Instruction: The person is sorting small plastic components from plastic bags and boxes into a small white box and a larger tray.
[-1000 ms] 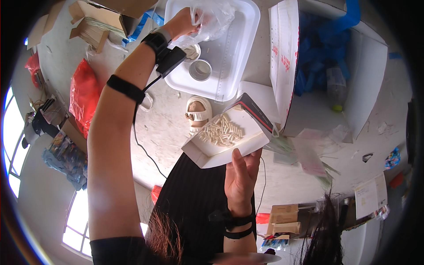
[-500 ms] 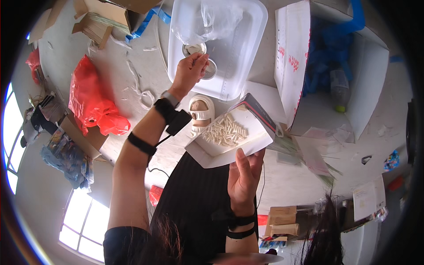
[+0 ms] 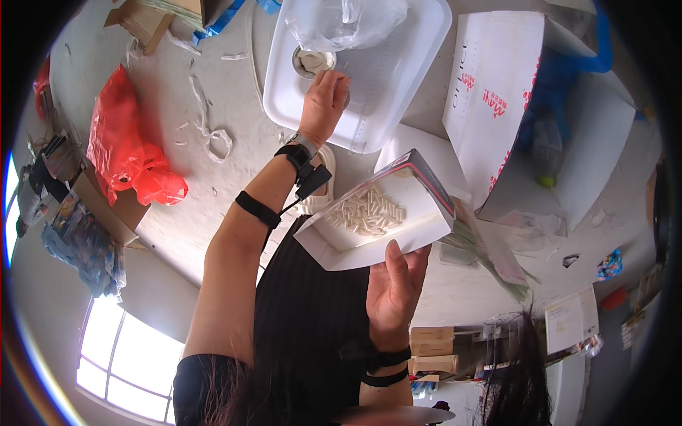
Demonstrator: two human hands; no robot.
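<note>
Right hand (image 3: 398,291) grips the near edge of a shallow white box (image 3: 341,250), its thumb laid over the rim and its fingers bent behind the wall, partly out of sight. From that hand the box lies toward twelve, its longer part reaching to eleven o'clock. A loose heap of short pale tubes (image 3: 366,211) rests inside on the box's floor. A white slipper (image 3: 328,186) shows just beyond the box at ten, partly covered by the left wrist.

Farther out, at eleven o'clock from the box and well apart from it, the left hand (image 3: 325,99) is over a white tub (image 3: 369,128), fingers curled in and tips drawn together; whether they pinch anything cannot be told. A round tin (image 3: 313,64) with pale contents sits just beside its fingertips, toward eleven, and a second round container (image 3: 347,100) is mostly hidden behind it at three. A clear plastic bag (image 3: 355,28) lies in the tub toward one.

Farther still, a red bag (image 3: 135,153) lies on the floor (image 3: 234,96) between eight and nine from the left hand, and a large white carton (image 3: 486,92) stands at three.
</note>
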